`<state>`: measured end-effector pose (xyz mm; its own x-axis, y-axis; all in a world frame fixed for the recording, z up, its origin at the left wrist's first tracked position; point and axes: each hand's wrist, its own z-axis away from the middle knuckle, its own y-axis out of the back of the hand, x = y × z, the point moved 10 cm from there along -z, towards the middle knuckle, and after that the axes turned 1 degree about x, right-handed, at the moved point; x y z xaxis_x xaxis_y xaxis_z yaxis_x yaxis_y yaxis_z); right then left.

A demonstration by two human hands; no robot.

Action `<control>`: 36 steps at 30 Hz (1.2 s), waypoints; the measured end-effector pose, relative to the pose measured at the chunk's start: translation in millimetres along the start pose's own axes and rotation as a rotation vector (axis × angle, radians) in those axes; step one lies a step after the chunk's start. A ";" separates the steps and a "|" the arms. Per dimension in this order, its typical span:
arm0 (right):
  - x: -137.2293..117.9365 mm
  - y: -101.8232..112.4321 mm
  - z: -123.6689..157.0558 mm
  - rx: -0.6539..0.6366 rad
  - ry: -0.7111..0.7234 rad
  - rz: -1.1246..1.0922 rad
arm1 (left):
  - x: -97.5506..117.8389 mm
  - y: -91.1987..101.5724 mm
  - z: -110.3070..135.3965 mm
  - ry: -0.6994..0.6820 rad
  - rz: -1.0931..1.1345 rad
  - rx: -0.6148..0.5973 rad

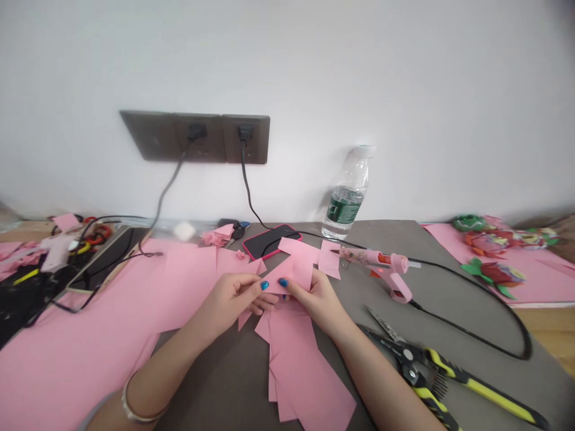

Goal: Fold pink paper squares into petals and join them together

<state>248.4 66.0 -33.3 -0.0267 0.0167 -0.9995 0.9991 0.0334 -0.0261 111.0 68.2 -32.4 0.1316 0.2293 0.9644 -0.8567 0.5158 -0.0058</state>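
Observation:
Between both hands I hold a small piece of pink paper in the middle of the head view. My left hand pinches its left corner, thumb on top and fingers beneath. Across from it, my right hand grips the right side, its thumb pressed on the paper's face. Under my hands lie several overlapping pink paper strips on the grey mat. Just beyond the held piece is a phone in a pink case, with another small pink paper square to its right.
Right of my hands lie a pink glue gun with its cord and open yellow-black pliers. Behind stands a water bottle. Paper flowers sit at far right. Large pink sheets cover the left; cords run to a wall socket.

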 end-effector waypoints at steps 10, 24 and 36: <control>2.0 8.8 -1.4 0.075 -0.012 -0.010 | -4.1 3.7 0.1 -0.001 -0.050 -0.022; 4.1 4.3 -1.5 0.042 -0.063 -0.018 | 6.8 13.7 2.5 -0.089 -0.223 -0.008; -4.1 -1.6 -0.8 -0.030 -0.014 0.007 | 2.9 -3.1 2.2 -0.023 -0.082 -0.046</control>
<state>246.9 66.7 -29.1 -0.0188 0.0030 -0.9998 0.9978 0.0630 -0.0185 112.9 65.5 -29.0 0.1880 0.1662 0.9680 -0.8196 0.5697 0.0613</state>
